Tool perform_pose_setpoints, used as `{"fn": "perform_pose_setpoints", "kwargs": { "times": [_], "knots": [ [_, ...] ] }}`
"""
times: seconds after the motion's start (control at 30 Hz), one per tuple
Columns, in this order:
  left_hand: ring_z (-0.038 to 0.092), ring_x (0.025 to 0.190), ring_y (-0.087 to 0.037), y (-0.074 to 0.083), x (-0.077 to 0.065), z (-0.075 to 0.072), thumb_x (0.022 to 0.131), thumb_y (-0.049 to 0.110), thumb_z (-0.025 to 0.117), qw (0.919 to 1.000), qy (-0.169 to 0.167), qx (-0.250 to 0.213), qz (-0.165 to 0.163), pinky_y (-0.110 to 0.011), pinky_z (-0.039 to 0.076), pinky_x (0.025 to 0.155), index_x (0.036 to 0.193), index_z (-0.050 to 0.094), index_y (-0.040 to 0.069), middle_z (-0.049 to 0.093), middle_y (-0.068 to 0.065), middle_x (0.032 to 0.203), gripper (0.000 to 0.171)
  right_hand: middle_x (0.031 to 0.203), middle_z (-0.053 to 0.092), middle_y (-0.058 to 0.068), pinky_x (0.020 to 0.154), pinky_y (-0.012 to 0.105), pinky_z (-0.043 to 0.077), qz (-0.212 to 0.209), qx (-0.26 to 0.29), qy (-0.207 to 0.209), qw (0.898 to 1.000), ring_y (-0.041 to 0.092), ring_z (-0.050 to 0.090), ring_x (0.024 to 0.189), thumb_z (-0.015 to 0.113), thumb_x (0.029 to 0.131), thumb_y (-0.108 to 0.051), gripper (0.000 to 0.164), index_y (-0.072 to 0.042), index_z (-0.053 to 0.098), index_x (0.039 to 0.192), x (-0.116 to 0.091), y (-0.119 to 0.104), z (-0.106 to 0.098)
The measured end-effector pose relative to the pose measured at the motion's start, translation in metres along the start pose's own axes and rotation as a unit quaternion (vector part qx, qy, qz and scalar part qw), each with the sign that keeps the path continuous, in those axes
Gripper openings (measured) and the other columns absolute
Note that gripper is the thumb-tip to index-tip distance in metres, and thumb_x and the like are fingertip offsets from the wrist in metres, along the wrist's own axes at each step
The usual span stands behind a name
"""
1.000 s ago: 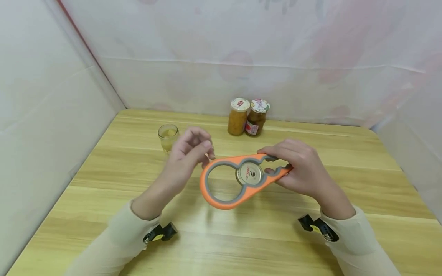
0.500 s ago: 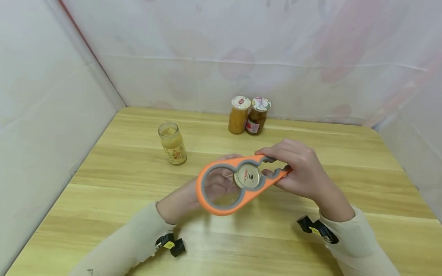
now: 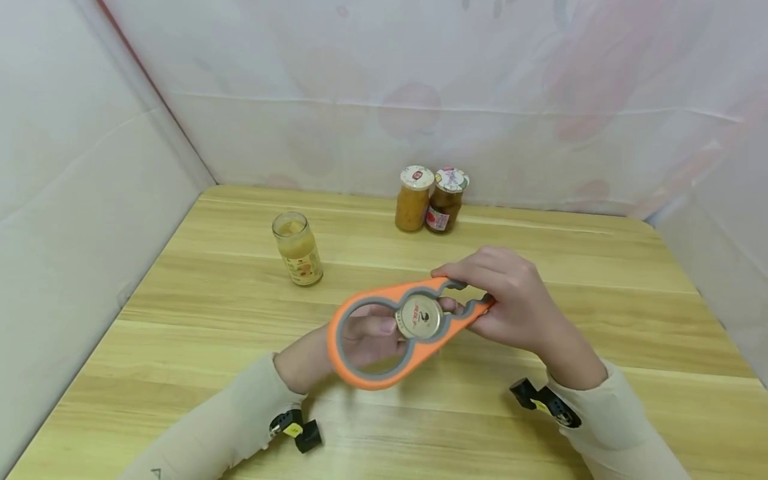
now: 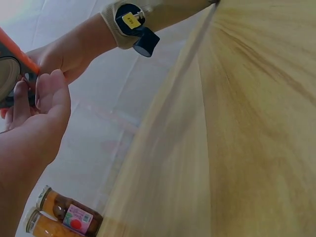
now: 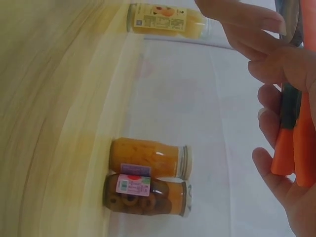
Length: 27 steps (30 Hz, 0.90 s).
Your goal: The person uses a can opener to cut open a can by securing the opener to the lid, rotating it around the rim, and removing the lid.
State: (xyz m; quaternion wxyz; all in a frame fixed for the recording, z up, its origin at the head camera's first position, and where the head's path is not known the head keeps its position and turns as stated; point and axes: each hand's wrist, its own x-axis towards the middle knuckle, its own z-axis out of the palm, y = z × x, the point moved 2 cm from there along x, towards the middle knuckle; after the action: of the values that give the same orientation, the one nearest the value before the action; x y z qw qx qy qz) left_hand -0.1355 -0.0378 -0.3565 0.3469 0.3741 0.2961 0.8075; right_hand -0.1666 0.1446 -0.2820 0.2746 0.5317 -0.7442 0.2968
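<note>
- Freeing the lid (image 3: 420, 317) from the opener (image 3: 427, 348) looked like the step in hand; the next move seemed to call for easing it out against a firm hold.
- The left hand (image 3: 366, 333) appeared to pinch the lid's edge; the right hand (image 3: 504, 300) gripped the opener's handles.
- Between both hands' fingers, the round, gold-coloured metal lid sat in the orange opener's smaller, grey-lined ring.
- Beyond the left fingers, an uncapped glass jar (image 3: 298, 250) stood on the wood-grained desk (image 3: 564, 267); farther out stood two lidded jars (image 3: 413, 203).
</note>
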Motion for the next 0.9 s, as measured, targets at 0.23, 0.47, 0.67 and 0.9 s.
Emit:
{"fn": "perform_pose_setpoints", "kwargs": {
  "times": [0.23, 0.47, 0.67, 0.9],
  "knots": [
    [0.036, 0.127, -0.019, -0.0009, 0.0004, 0.0018, 0.083, 0.029, 0.061, 1.0000, -0.004, -0.005, 0.000, -0.032, 0.026, 0.104, 0.136, 0.039, 0.010, 0.042, -0.003, 0.138, 0.061, 0.085, 0.066, -0.010, 0.059, 0.025, 0.038, 0.000, -0.001, -0.004, 1.000, 0.008, 0.051, 0.066, 0.079, 0.071, -0.027, 0.029, -0.017, 0.071, 0.097, 0.0000, -0.0014, 0.0018],
    [0.034, 0.127, -0.022, -0.0005, -0.0010, 0.0018, 0.084, 0.028, 0.059, 1.0000, -0.008, -0.001, -0.004, -0.030, 0.027, 0.102, 0.136, 0.038, 0.009, 0.036, -0.010, 0.142, 0.059, 0.088, 0.067, -0.008, 0.059, 0.024, 0.039, 0.003, -0.002, -0.010, 1.000, 0.007, 0.052, 0.067, 0.077, 0.072, -0.030, 0.030, -0.017, 0.071, 0.098, 0.0002, -0.0014, 0.0016],
    [0.034, 0.128, -0.022, -0.0002, -0.0009, 0.0008, 0.084, 0.031, 0.059, 0.9999, -0.008, 0.008, -0.009, -0.032, 0.026, 0.104, 0.138, 0.036, 0.009, 0.035, -0.011, 0.143, 0.062, 0.087, 0.067, -0.007, 0.058, 0.024, 0.038, 0.004, -0.002, -0.012, 1.000, 0.007, 0.051, 0.066, 0.077, 0.073, -0.030, 0.029, -0.017, 0.071, 0.098, -0.0001, -0.0021, 0.0009],
    [0.036, 0.127, -0.020, -0.0013, -0.0015, -0.0012, 0.083, 0.031, 0.060, 0.9999, -0.011, 0.008, -0.006, -0.035, 0.021, 0.108, 0.141, 0.029, 0.006, 0.040, -0.007, 0.140, 0.070, 0.088, 0.067, -0.008, 0.059, 0.023, 0.038, 0.008, 0.000, -0.015, 1.000, 0.007, 0.052, 0.067, 0.078, 0.070, -0.028, 0.031, -0.017, 0.071, 0.098, 0.0000, -0.0020, 0.0019]
  ]
}}
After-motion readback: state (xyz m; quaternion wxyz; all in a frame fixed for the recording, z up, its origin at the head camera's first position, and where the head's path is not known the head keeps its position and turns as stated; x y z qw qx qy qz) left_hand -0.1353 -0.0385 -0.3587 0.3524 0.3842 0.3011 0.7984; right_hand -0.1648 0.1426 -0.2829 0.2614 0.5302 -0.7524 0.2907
